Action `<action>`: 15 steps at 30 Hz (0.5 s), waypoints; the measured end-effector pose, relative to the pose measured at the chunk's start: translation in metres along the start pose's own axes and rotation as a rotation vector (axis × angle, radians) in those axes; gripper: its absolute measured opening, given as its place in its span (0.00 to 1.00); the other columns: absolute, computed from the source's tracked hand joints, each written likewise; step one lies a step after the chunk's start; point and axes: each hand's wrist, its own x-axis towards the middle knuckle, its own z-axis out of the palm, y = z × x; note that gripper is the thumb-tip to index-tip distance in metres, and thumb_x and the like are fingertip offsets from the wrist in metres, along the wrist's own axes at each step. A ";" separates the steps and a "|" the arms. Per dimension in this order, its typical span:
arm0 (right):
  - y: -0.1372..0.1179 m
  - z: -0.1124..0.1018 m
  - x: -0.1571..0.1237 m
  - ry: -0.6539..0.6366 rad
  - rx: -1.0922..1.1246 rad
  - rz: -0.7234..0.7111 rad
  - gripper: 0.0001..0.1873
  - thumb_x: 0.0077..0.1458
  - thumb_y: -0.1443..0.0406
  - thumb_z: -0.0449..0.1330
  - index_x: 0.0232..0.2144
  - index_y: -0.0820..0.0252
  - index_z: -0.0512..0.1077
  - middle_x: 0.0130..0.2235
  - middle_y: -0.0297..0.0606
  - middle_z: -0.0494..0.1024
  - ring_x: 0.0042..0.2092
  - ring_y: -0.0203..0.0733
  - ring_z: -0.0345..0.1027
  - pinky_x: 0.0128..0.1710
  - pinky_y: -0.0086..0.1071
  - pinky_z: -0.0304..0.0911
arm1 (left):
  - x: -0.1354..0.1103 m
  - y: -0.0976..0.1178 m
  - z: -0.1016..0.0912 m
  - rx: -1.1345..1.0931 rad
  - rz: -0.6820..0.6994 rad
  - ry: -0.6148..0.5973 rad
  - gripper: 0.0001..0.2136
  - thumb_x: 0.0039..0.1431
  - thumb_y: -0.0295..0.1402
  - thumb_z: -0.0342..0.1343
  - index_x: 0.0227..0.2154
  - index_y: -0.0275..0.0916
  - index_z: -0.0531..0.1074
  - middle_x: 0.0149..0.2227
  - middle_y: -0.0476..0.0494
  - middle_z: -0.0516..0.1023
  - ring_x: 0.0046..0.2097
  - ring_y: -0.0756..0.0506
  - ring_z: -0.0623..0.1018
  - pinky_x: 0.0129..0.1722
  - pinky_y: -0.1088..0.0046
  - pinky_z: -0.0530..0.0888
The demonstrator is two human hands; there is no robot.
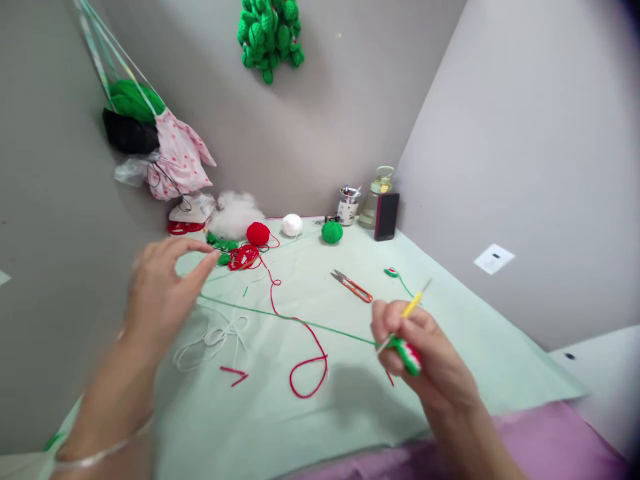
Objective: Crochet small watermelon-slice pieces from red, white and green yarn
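My right hand [425,347] is closed around a crochet hook [413,305] with a yellow grip and a small crocheted piece [407,355] in green, white and red. A green yarn strand [300,320] runs taut from that piece across to my left hand [163,287]. Thumb and forefinger of the left hand come together in a pinch; exactly where the strand passes through the hand is hidden, and the hand is slightly blurred. Beyond the right hand lies another small crocheted piece [391,272] with a green tail. Orange-handled thread snips [353,287] rest mid-table.
Toward the back are a red yarn ball [258,234], a white yarn ball [293,225], a green yarn ball [332,232] and white stuffing [235,215]. A pen cup [347,207], bottle [370,205] and phone [387,217] stand by the corner. Loose red yarn [313,333] crosses the table.
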 end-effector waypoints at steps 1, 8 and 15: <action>0.005 0.006 0.002 -0.019 -0.010 0.054 0.10 0.58 0.58 0.75 0.30 0.58 0.85 0.29 0.34 0.76 0.21 0.27 0.67 0.20 0.21 0.62 | -0.015 0.009 0.010 -0.084 -0.033 -0.019 0.09 0.65 0.41 0.63 0.33 0.43 0.74 0.35 0.48 0.73 0.43 0.40 0.71 0.48 0.62 0.68; 0.026 0.026 0.007 -0.015 -0.044 0.046 0.10 0.59 0.56 0.74 0.32 0.57 0.87 0.28 0.33 0.75 0.24 0.30 0.69 0.24 0.24 0.63 | -0.093 0.054 0.051 -1.005 -0.392 -0.686 0.30 0.71 0.59 0.46 0.19 0.43 0.61 0.21 0.56 0.56 0.20 0.51 0.53 0.20 0.71 0.72; 0.040 0.027 0.004 0.135 -0.181 -0.141 0.11 0.58 0.54 0.74 0.32 0.55 0.87 0.30 0.34 0.78 0.31 0.31 0.67 0.31 0.23 0.64 | -0.091 0.054 0.021 -1.208 -0.243 -0.010 0.28 0.70 0.63 0.45 0.36 0.55 0.86 0.44 0.47 0.83 0.61 0.37 0.75 0.70 0.48 0.65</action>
